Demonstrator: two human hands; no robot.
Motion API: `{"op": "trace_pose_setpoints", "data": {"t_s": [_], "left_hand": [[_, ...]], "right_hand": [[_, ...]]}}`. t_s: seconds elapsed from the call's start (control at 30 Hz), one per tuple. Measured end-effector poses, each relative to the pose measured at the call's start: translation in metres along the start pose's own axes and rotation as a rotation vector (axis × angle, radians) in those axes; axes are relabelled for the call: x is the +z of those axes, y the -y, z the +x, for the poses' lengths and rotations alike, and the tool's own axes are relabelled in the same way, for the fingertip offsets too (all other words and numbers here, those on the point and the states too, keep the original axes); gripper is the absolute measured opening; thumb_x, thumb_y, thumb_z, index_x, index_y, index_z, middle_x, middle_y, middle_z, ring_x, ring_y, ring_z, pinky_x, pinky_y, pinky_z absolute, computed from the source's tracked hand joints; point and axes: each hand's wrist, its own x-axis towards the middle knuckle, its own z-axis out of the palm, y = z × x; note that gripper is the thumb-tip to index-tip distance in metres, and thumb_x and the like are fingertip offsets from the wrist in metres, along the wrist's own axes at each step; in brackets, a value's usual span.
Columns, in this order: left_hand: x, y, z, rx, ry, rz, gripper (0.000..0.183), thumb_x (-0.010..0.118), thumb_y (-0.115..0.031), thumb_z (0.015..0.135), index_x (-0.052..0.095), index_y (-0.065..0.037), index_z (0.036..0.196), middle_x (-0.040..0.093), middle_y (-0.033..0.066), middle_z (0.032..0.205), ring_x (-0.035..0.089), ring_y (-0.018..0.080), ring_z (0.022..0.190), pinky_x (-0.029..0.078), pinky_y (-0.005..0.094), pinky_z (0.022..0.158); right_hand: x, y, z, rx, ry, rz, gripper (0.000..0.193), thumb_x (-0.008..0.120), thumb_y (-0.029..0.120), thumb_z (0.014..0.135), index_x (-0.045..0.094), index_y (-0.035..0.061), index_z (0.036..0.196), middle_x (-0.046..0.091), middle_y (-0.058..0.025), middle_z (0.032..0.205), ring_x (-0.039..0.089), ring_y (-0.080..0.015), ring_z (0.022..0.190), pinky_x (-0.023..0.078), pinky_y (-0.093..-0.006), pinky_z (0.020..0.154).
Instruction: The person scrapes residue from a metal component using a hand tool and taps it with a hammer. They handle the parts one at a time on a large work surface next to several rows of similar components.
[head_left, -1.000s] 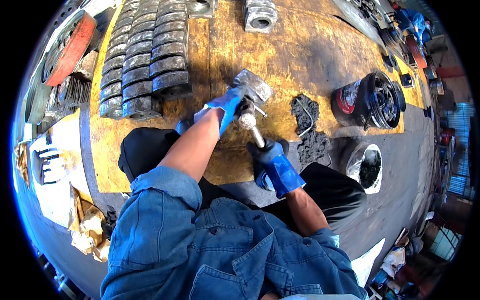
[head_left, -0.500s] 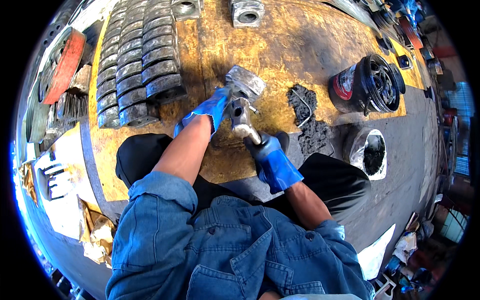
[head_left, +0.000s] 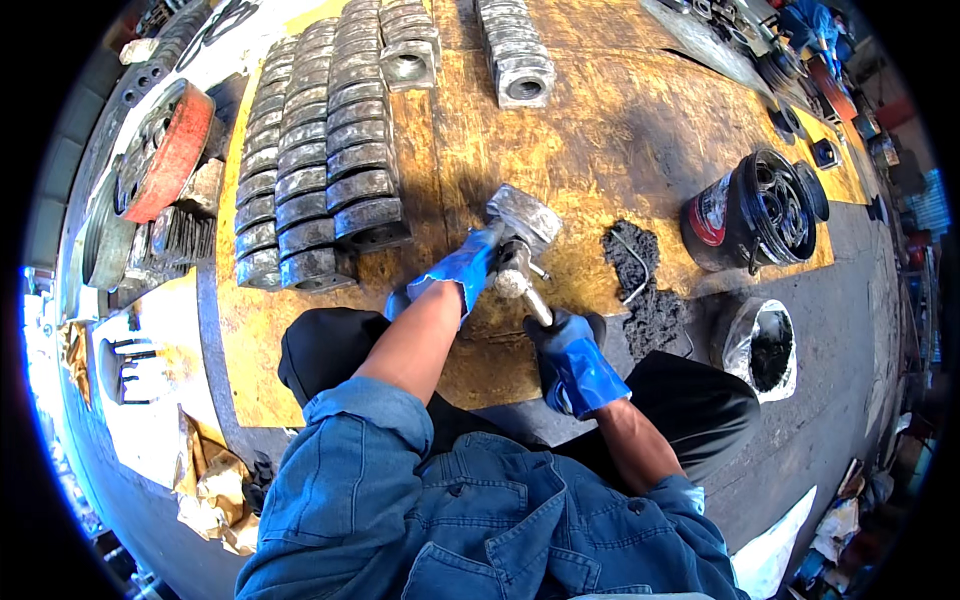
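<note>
My right hand (head_left: 574,366), in a blue rubber glove, is closed round the handle of a hammer (head_left: 513,281). The hammer's metal head lies just on my side of a grey metal block (head_left: 527,215), between my two hands. From this angle I cannot tell whether it touches the block. My left hand (head_left: 456,272), gloved the same way, grips the block from its near left side, its fingertips partly hidden. A short metal pin (head_left: 540,271) sticks out beside the hammer head.
Rows of curved metal blocks (head_left: 360,150) stand at left, another row (head_left: 523,75) beyond. At right are a black bucket (head_left: 708,225) of dark rings, a white bag (head_left: 742,338) with black contents, and black grit (head_left: 645,285) with a bent wire. A red-rimmed wheel (head_left: 172,155) stands far left.
The whole view has shifted, so everything sits lower and farther right. The hammer head appears slightly nearer the block. Both hands keep their grips.
</note>
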Motion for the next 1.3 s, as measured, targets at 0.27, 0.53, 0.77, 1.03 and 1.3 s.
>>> {"op": "trace_pose_setpoints", "data": {"t_s": [0.27, 0.53, 0.77, 1.03, 1.3], "left_hand": [[0.042, 0.005, -0.012, 0.05, -0.358, 0.088, 0.037, 0.043, -0.043, 0.106, 0.064, -0.013, 0.111, 0.065, 0.007, 0.082, 0.061, 0.0194, 0.066, 0.053, 0.0357, 0.056], [0.034, 0.014, -0.014, 0.046, -0.29, 0.035, 0.034, 0.046, -0.042, 0.104, 0.065, -0.014, 0.104, 0.062, 0.0065, 0.073, 0.058, 0.0236, 0.057, 0.051, 0.0391, 0.051], [-0.006, 0.002, -0.004, -0.044, -0.102, -0.122, 0.045, 0.044, -0.052, 0.103, 0.063, -0.013, 0.092, 0.058, 0.0044, 0.065, 0.056, 0.0194, 0.052, 0.045, 0.0362, 0.042], [0.018, 0.007, -0.014, 0.142, -0.375, 0.073, 0.046, 0.041, -0.051, 0.105, 0.062, -0.012, 0.119, 0.069, 0.0084, 0.095, 0.066, 0.0204, 0.069, 0.054, 0.0347, 0.056], [0.038, 0.002, -0.029, 0.093, -0.372, 0.1, 0.048, 0.039, -0.047, 0.106, 0.06, -0.01, 0.128, 0.069, 0.0078, 0.117, 0.066, 0.0222, 0.096, 0.055, 0.0401, 0.082]], "right_hand": [[0.002, -0.029, 0.006, -0.006, -0.028, 0.019, 0.035, 0.067, 0.047, 0.087, 0.07, 0.0152, 0.102, 0.071, -0.0174, 0.091, 0.069, -0.0386, 0.091, 0.054, -0.0445, 0.074], [0.002, -0.023, -0.002, -0.165, -0.098, -0.137, 0.037, 0.066, 0.049, 0.086, 0.069, 0.0173, 0.105, 0.072, -0.0155, 0.099, 0.067, -0.0383, 0.096, 0.055, -0.044, 0.08], [0.007, -0.02, 0.011, -0.071, -0.04, -0.196, 0.036, 0.065, 0.048, 0.086, 0.068, 0.019, 0.107, 0.072, -0.0143, 0.099, 0.068, -0.0375, 0.097, 0.055, -0.0444, 0.082], [0.003, -0.025, 0.01, -0.056, -0.034, -0.136, 0.033, 0.065, 0.046, 0.087, 0.068, 0.0198, 0.106, 0.072, -0.0134, 0.099, 0.068, -0.0375, 0.096, 0.055, -0.0436, 0.082], [0.001, -0.027, 0.006, -0.146, -0.039, -0.109, 0.033, 0.066, 0.047, 0.086, 0.069, 0.0195, 0.105, 0.072, -0.0132, 0.098, 0.068, -0.037, 0.094, 0.055, -0.0443, 0.082]]}}
